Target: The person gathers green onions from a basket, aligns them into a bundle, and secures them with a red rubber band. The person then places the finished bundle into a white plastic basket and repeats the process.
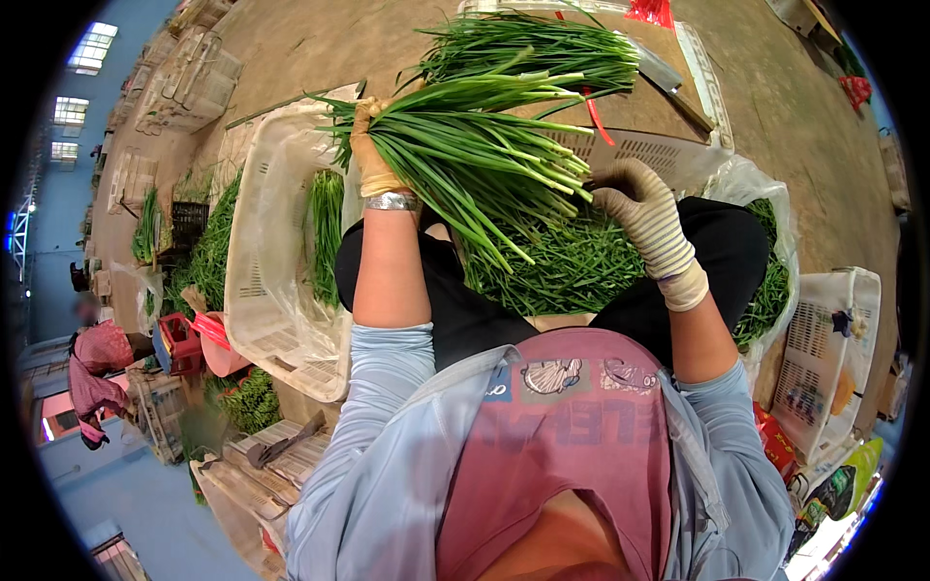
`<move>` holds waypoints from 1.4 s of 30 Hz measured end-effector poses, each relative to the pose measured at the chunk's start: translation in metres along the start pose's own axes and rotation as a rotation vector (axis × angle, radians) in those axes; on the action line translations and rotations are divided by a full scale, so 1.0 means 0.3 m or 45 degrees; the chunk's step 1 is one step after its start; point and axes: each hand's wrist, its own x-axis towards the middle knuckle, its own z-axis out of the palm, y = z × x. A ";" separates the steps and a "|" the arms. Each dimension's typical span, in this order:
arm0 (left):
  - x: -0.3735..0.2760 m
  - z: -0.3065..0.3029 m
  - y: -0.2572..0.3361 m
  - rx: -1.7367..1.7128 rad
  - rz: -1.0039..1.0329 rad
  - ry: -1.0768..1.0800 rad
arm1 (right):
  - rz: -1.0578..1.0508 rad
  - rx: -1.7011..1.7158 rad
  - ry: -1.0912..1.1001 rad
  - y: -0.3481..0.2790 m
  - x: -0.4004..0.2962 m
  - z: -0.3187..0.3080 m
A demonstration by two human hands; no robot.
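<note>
My left hand (374,149), in a tan glove with silver tape at the wrist, grips a bundle of long green garlic chives (472,141) by its leafy end. The pale stem ends fan out to the right. Close to those ends is my right hand (643,207), in a striped knit glove with its fingers curled; whether it pinches a stem I cannot tell. Beyond the bundle, a second pile of chives (530,51) lies on a brown board (654,109) over a white crate, beside a knife (657,69). Loose green leaves (567,265) lie between my legs.
At my left stands a white plastic crate (243,269) with a liner and some chives (326,232). A clear plastic bag (788,240) of greens is at my right, near another white crate (814,356). A red stool (178,345) and a person (102,363) are farther left.
</note>
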 end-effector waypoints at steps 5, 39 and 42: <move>-0.018 0.067 -0.025 -0.033 0.023 0.167 | 0.176 0.449 -0.067 -0.122 0.054 0.075; -0.024 -0.061 -0.094 0.364 -0.124 0.746 | -0.786 -0.667 0.755 -0.037 0.126 0.095; -0.016 -0.091 -0.087 0.304 -0.119 0.749 | -0.822 -0.937 0.710 -0.055 0.131 0.096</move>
